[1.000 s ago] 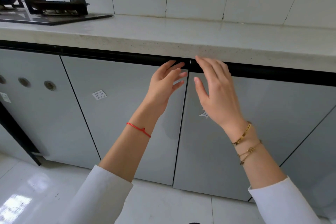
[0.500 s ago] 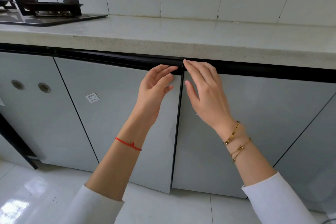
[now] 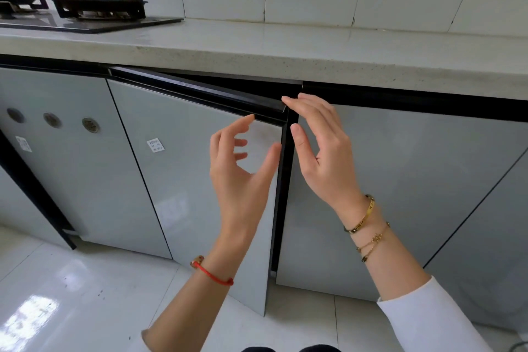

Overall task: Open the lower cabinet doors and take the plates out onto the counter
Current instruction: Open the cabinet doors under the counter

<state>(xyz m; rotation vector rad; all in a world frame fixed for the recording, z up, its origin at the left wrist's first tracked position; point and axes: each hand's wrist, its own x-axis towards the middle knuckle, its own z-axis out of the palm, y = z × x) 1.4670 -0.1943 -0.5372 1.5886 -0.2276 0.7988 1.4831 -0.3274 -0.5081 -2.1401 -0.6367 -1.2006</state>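
The left grey cabinet door [image 3: 183, 188] stands ajar, its right edge swung out from the frame with a dark gap behind it. My left hand [image 3: 243, 177] hovers in front of that door with fingers loosely curled, holding nothing; its index fingertip is just below the door's black top strip [image 3: 205, 91]. The straight fingers of my right hand [image 3: 323, 151] reach the strip's right corner, at the top left of the right door [image 3: 414, 186], which is closed. No plates are visible; the cabinet's inside is dark.
The pale stone counter [image 3: 285, 46] runs above the doors, with a black gas hob [image 3: 94, 11] at its far left. Another grey door with round vents [image 3: 57, 168] is to the left. A white tiled floor [image 3: 85, 294] lies below.
The left door has swung outward from closed. My left hand has come off its top edge and dropped back slightly. My right hand stays at the top between the doors.
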